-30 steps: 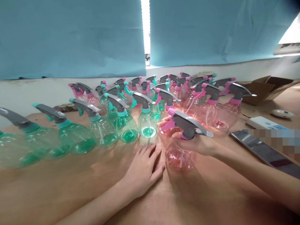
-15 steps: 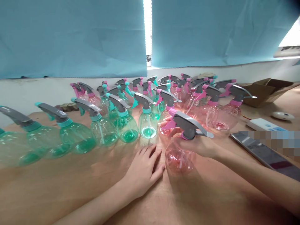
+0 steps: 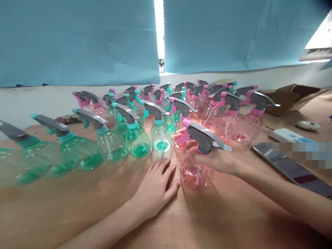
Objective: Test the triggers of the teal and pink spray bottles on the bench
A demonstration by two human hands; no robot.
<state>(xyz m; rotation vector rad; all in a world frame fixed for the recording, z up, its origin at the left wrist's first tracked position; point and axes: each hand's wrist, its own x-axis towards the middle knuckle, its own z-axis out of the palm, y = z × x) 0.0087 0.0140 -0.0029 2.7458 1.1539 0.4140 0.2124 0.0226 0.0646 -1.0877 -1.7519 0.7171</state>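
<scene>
My right hand (image 3: 216,159) is wrapped round the neck of a pink spray bottle (image 3: 195,174) with a grey trigger head and pink nozzle; the bottle stands on the wooden table (image 3: 77,207) in front of me. Just left of that bottle my left hand (image 3: 155,188) lies flat on the table, palm down, fingers spread and holding nothing. Directly behind the hands stands a green spray bottle (image 3: 160,136) with a teal collar.
Several green spray bottles (image 3: 77,152) line up to the left and several pink ones (image 3: 233,121) crowd the back right. A dark phone (image 3: 287,167), a white remote (image 3: 290,135), a white round object (image 3: 307,125) and an open cardboard box (image 3: 287,98) lie at the right. Blue curtains hang behind.
Both hands and the pink bottle hold their places; the whole view has only shifted slightly left.
</scene>
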